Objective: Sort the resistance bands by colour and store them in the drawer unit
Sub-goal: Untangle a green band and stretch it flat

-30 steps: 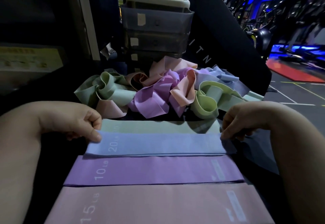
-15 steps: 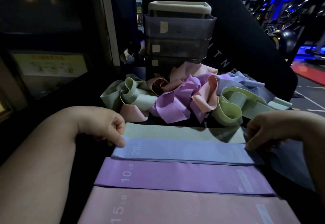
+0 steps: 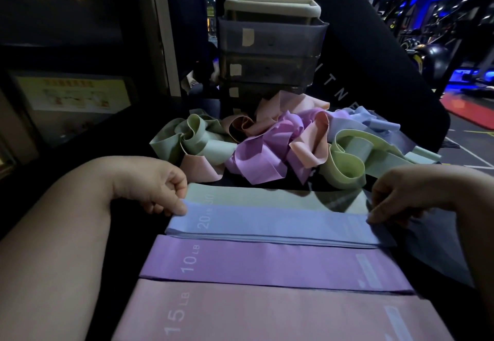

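A blue band marked 20 LB lies flat on a small blue stack. My left hand pinches its left end, and my right hand pinches its right end. Behind it lies a flat pale green band. In front lie a flat purple band marked 10 LB and a pink band marked 15 LB. A tangled pile of loose bands in green, pink, purple and blue sits further back. The grey drawer unit stands behind the pile, its drawers pushed in.
The bands rest on a dark surface. A black padded backrest rises behind the drawer unit to the right. A yellow poster hangs low at the left. Gym machines stand at the far right.
The camera has turned left, so everything sits further right in view. Both hands stay on the ends of the blue band, which lies in the same place.
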A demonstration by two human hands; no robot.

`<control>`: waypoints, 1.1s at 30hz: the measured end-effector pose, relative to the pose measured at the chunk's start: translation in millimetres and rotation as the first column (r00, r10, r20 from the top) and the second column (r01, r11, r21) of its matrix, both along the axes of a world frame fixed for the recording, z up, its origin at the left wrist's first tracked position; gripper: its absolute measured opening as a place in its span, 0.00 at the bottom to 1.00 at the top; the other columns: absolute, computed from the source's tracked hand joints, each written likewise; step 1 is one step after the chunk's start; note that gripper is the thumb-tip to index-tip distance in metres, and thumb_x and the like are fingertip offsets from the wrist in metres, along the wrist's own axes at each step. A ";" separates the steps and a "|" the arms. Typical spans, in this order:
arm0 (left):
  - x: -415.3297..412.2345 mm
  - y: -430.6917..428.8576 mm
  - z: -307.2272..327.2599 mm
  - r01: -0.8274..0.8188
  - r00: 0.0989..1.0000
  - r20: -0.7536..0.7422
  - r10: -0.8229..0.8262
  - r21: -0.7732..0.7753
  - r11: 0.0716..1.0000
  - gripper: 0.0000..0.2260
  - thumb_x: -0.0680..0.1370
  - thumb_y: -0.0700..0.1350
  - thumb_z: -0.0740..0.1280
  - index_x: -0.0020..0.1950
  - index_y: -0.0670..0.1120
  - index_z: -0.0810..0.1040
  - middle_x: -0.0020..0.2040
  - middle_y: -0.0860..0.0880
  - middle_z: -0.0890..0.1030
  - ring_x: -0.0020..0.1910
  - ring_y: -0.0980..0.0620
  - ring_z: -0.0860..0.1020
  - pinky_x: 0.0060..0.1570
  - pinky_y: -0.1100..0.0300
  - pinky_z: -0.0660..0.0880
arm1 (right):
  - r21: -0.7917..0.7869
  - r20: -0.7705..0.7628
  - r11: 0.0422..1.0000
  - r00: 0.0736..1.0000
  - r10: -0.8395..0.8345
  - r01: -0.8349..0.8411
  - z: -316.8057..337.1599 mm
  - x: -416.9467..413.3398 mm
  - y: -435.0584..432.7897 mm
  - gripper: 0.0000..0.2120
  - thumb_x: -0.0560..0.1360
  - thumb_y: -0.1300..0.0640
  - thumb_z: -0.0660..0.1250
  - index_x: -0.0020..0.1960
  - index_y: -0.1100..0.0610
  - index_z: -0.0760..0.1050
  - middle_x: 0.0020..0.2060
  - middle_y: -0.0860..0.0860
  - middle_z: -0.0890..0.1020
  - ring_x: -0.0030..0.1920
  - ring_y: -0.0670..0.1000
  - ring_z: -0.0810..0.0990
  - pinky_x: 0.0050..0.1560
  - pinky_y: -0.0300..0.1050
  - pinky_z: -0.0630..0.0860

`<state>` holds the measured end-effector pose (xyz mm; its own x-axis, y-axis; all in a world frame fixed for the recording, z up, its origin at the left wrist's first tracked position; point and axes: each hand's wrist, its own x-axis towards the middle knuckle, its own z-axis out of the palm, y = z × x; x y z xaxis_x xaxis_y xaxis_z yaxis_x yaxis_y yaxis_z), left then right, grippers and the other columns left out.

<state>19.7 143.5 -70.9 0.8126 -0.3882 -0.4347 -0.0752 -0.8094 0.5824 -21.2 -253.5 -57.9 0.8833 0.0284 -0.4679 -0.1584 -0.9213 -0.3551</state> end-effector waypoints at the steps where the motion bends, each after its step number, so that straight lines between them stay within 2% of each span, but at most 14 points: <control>1: -0.6 0.1 0.6 0.007 1.000 -0.004 -0.007 -0.005 1.000 0.08 0.72 0.38 0.73 0.41 0.42 0.74 0.28 0.50 0.78 0.27 0.56 0.73 0.30 0.64 0.69 | 0.003 -0.003 1.000 1.000 -0.006 0.006 0.1 -0.1 0.0 0.09 0.68 0.53 0.77 0.38 0.57 0.79 0.25 0.49 0.80 0.23 0.43 0.75 0.25 0.35 0.67; 8: -1.5 -0.4 2.1 0.024 1.000 -0.014 -0.024 0.007 1.000 0.08 0.72 0.38 0.73 0.41 0.41 0.74 0.27 0.51 0.77 0.26 0.57 0.72 0.29 0.65 0.69 | -0.023 -0.026 0.999 0.999 -0.024 0.023 -0.8 -0.5 -2.4 0.11 0.66 0.50 0.78 0.39 0.57 0.81 0.27 0.51 0.82 0.26 0.46 0.75 0.27 0.37 0.66; 11: -1.6 0.6 1.2 -0.002 1.000 0.004 0.002 -0.001 1.000 0.12 0.70 0.40 0.76 0.42 0.41 0.74 0.26 0.51 0.74 0.26 0.57 0.71 0.29 0.64 0.68 | -0.019 -0.032 0.999 0.999 -0.037 0.037 -1.0 -0.3 -2.1 0.13 0.65 0.48 0.78 0.39 0.57 0.82 0.27 0.51 0.81 0.26 0.46 0.75 0.27 0.39 0.66; 13: -3.0 1.3 4.3 0.017 0.999 0.037 -0.016 -0.008 1.000 0.22 0.61 0.51 0.81 0.43 0.42 0.74 0.27 0.51 0.73 0.26 0.56 0.69 0.29 0.63 0.65 | -0.035 -0.025 0.999 0.999 -0.039 0.039 0.9 -1.0 -1.9 0.15 0.64 0.46 0.78 0.39 0.57 0.82 0.28 0.51 0.82 0.27 0.48 0.74 0.28 0.39 0.65; 15: -4.4 -0.5 7.6 0.035 0.994 0.108 -0.031 -0.033 0.999 0.32 0.52 0.62 0.81 0.43 0.44 0.74 0.27 0.53 0.74 0.27 0.56 0.68 0.29 0.63 0.64 | -0.057 0.004 0.998 0.999 -0.032 0.033 3.5 -2.4 -0.6 0.18 0.65 0.43 0.77 0.39 0.58 0.82 0.30 0.54 0.83 0.29 0.49 0.73 0.28 0.39 0.65; 16: -4.9 -3.8 7.6 0.049 0.985 0.167 -0.039 -0.055 0.997 0.30 0.54 0.61 0.80 0.43 0.44 0.74 0.27 0.55 0.74 0.28 0.56 0.67 0.30 0.63 0.64 | -0.061 0.042 0.997 0.998 -0.036 0.038 4.2 -2.8 -0.4 0.18 0.66 0.43 0.76 0.39 0.59 0.82 0.30 0.54 0.83 0.29 0.49 0.74 0.27 0.38 0.65; 18: -7.8 -17.3 6.6 0.064 0.953 0.302 -0.023 -0.129 0.990 0.17 0.67 0.49 0.78 0.44 0.43 0.74 0.29 0.59 0.78 0.28 0.59 0.69 0.32 0.66 0.67 | -0.050 0.146 0.997 0.988 -0.053 0.061 6.1 -4.6 0.8 0.17 0.68 0.43 0.75 0.36 0.58 0.80 0.26 0.51 0.81 0.25 0.46 0.74 0.25 0.36 0.66; 20: -9.5 -33.8 2.3 0.057 0.905 0.423 0.046 -0.227 0.972 0.08 0.72 0.43 0.74 0.43 0.46 0.76 0.35 0.54 0.81 0.30 0.60 0.71 0.36 0.64 0.70 | -0.032 0.276 0.997 0.959 -0.063 0.075 8.2 -5.2 3.5 0.20 0.66 0.42 0.75 0.31 0.58 0.76 0.22 0.49 0.77 0.23 0.46 0.72 0.26 0.38 0.67; 23: -10.4 -51.9 -6.2 0.053 0.855 0.507 0.108 -0.294 0.954 0.06 0.73 0.42 0.74 0.43 0.48 0.77 0.35 0.47 0.77 0.31 0.59 0.71 0.36 0.63 0.70 | 0.009 0.499 0.988 0.855 -0.139 0.155 9.2 -2.4 11.2 0.22 0.63 0.39 0.76 0.33 0.57 0.75 0.23 0.47 0.77 0.29 0.49 0.74 0.32 0.43 0.68; 26: -5.8 -59.4 -14.1 0.073 0.824 0.556 0.109 -0.296 0.952 0.06 0.72 0.42 0.74 0.44 0.50 0.78 0.40 0.45 0.80 0.33 0.60 0.72 0.37 0.67 0.72 | 0.066 0.605 0.971 0.765 -0.222 0.229 1.7 1.8 22.5 0.26 0.57 0.36 0.77 0.45 0.52 0.74 0.38 0.49 0.79 0.41 0.51 0.77 0.41 0.48 0.73; 28: -4.0 -62.1 -17.5 0.086 0.813 0.571 0.112 -0.308 0.947 0.05 0.72 0.42 0.74 0.45 0.49 0.79 0.41 0.46 0.80 0.33 0.61 0.73 0.36 0.70 0.71 | 0.062 0.593 0.972 0.775 -0.217 0.225 -5.6 3.1 29.1 0.30 0.54 0.33 0.76 0.48 0.47 0.71 0.41 0.45 0.77 0.44 0.50 0.76 0.42 0.47 0.72; 30: -2.2 -64.5 -20.1 0.078 0.815 0.566 0.120 -0.312 0.947 0.06 0.72 0.42 0.74 0.45 0.51 0.80 0.40 0.51 0.80 0.34 0.61 0.73 0.38 0.68 0.73 | -0.005 0.585 0.978 0.794 -0.165 0.206 -10.3 3.6 34.5 0.30 0.54 0.32 0.75 0.48 0.47 0.71 0.43 0.43 0.76 0.46 0.50 0.75 0.44 0.47 0.72; 33: 0.0 -67.4 -23.3 0.080 0.826 0.552 0.116 -0.318 0.945 0.06 0.72 0.43 0.73 0.45 0.53 0.80 0.37 0.60 0.79 0.34 0.60 0.72 0.37 0.68 0.72 | -0.064 0.621 0.976 0.774 -0.123 0.207 -10.8 2.1 43.0 0.21 0.63 0.40 0.73 0.50 0.49 0.75 0.44 0.46 0.79 0.47 0.51 0.75 0.47 0.47 0.74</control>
